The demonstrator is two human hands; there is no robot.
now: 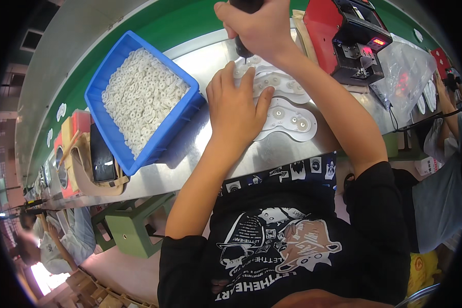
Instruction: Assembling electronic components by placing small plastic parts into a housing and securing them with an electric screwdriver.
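My right hand (269,33) is wrapped round a black power screwdriver (244,50), held upright with its tip pointing down at the white parts. Just below and to the left, my left hand (236,105) lies palm down with its fingers apart. Its fingertips rest on a white plastic piece close to the screwdriver tip, which they partly hide. Nearer to me, beside my left thumb, is a white lobed plastic plate (292,117) with round metal fittings. Another such plate (287,83) lies just beyond it.
A blue bin (174,131) heaped with small white plastic parts (143,95) stands left on the metal table (190,177). Far right are a red-and-black machine (323,23) and a clear plastic bag (408,64). Green stools (131,233) stand below; people sit at both sides.
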